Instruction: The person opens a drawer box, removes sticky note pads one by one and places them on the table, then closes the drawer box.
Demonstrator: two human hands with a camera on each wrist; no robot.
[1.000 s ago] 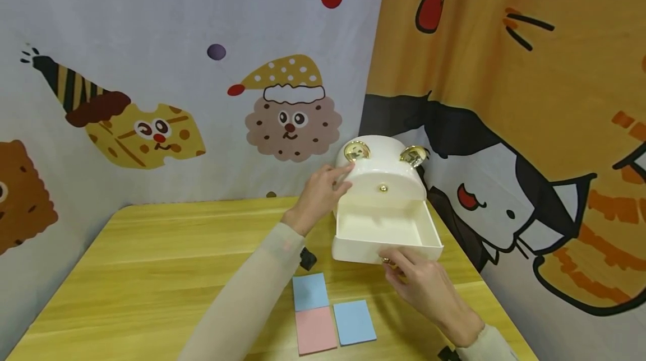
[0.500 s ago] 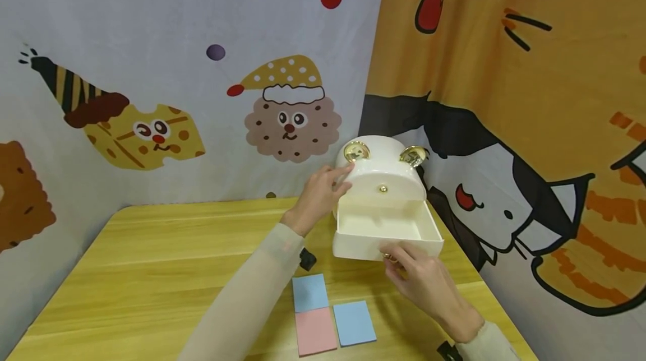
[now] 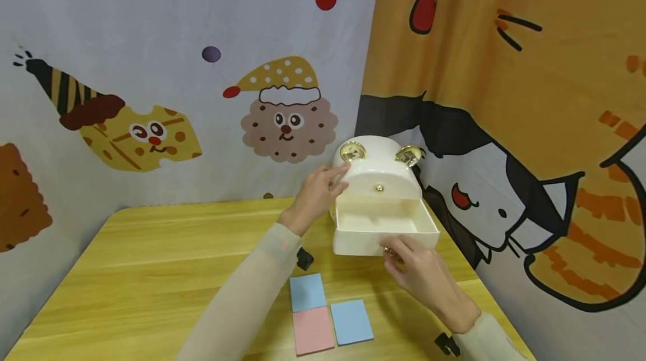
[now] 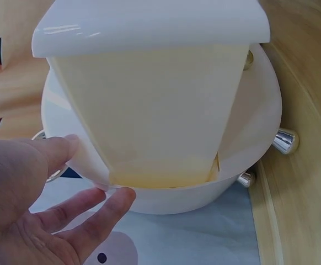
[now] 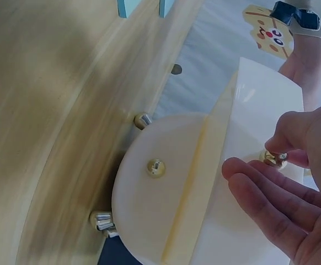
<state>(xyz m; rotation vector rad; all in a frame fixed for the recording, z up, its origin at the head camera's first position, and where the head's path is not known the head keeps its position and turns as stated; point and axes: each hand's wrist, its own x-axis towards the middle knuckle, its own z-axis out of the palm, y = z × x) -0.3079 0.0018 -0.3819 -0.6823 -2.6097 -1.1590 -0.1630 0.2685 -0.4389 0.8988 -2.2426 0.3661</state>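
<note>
A rounded white drawer box (image 3: 373,151) with gold ears stands at the table's back right. Its drawer (image 3: 353,242) is pulled well out, and the part of its inside that shows holds nothing. My right hand (image 3: 424,277) pinches the gold knob (image 5: 274,160) on the drawer front between thumb and fingers, the other fingers spread beside it. My left hand (image 3: 314,195) rests against the box's left side. In the left wrist view, its thumb and fingers (image 4: 97,221) touch the box by the drawer opening. Another gold knob (image 3: 379,188) sits on the upper front.
Two blue sticky-note pads (image 3: 308,292) and a pink pad (image 3: 313,331) lie on the wooden table (image 3: 166,277), in front of the box. Printed curtains (image 3: 166,24) hang behind and to the right. Small black devices (image 3: 304,258) sit at both wrists.
The drawer has slid slightly inward, toward the box, with my right hand on its knob. My left hand stays in place on the box. The head view has shifted a little.
</note>
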